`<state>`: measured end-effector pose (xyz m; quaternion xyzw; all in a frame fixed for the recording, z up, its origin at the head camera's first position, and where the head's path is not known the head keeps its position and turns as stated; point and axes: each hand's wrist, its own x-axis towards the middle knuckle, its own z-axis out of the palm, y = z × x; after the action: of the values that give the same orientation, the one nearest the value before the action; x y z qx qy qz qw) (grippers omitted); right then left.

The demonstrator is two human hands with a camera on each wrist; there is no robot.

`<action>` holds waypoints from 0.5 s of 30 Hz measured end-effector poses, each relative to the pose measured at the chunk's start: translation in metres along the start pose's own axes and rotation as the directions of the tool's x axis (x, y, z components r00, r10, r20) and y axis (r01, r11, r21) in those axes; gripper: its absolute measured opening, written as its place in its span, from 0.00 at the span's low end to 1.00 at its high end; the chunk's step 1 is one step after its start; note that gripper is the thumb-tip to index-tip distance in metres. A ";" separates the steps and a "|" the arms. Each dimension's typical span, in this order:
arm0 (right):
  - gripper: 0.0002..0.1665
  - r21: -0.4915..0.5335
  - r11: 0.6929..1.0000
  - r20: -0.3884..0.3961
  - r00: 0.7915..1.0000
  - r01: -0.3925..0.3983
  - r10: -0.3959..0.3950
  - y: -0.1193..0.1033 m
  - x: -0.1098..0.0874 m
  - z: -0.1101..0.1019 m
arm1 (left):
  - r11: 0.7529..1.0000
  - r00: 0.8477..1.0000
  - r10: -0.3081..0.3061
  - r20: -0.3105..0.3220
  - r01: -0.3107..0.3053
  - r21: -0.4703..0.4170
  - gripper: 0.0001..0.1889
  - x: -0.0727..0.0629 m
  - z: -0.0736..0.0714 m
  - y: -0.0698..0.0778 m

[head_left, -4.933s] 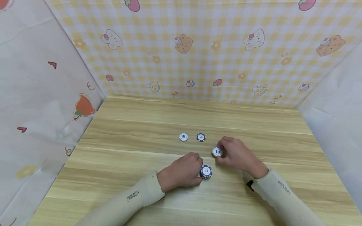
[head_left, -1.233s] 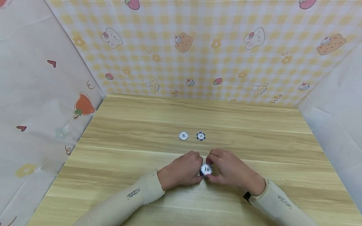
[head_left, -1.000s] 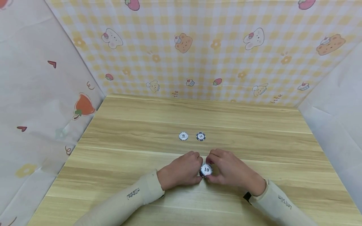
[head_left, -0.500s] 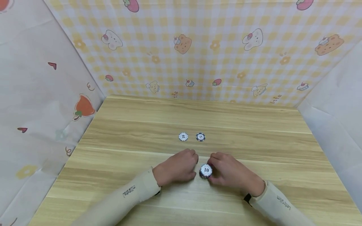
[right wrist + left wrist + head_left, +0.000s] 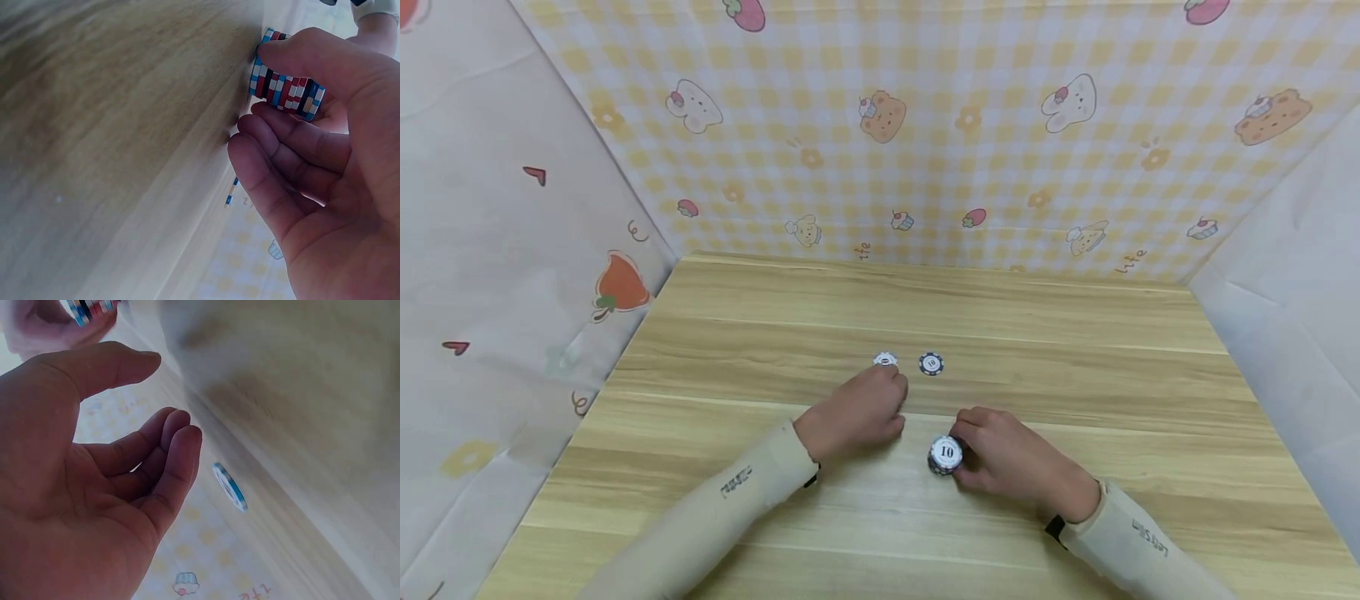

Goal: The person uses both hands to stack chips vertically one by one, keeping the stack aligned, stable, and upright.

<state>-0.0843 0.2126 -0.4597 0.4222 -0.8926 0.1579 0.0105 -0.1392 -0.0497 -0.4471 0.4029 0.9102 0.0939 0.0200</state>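
Note:
A stack of poker chips [image 5: 944, 456], topped by a white chip marked 10, stands upright on the wooden table. My right hand [image 5: 1011, 458] holds it from the right; the thumb and a finger lie on either side of the stack [image 5: 284, 90] in the right wrist view. Farther back, my left hand [image 5: 859, 412] reaches over the near edge of a flat white chip [image 5: 885, 359], hiding part of it. Its thumb and bent fingers stand apart with nothing between them, and the chip [image 5: 230, 487] lies just beyond the fingertips in the left wrist view.
A dark blue and white chip [image 5: 931, 364] lies flat to the right of the white one. The wooden table [image 5: 760, 333] ends at a yellow checked cloth [image 5: 932, 167] behind and pale sheets [image 5: 497, 250] at the sides.
My right hand has brought its white-topped chips leftward onto the blue-topped stack. My left hand has let go of that stack and moved back and left to the flat white chip.

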 end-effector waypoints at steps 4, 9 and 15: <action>0.13 0.000 1.000 0.009 1.000 -0.005 0.005 0.000 0.000 0.000 | 1.000 0.999 -0.023 -0.034 0.023 0.001 0.08 0.004 -0.004 -0.007; 0.13 -0.009 1.000 0.016 1.000 -0.007 0.007 -0.001 0.000 -0.001 | 0.995 0.995 -0.092 -0.049 0.090 -0.039 0.10 0.010 -0.009 -0.016; 0.13 -0.005 1.000 0.024 1.000 -0.014 0.014 0.000 0.000 -0.001 | 0.991 0.988 -0.134 -0.081 0.136 0.010 0.13 0.018 -0.008 -0.026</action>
<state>-0.0841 0.2130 -0.4590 0.4179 -0.8959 0.1505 -0.0003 -0.1715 -0.0551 -0.4434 0.3364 0.9362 0.1013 -0.0134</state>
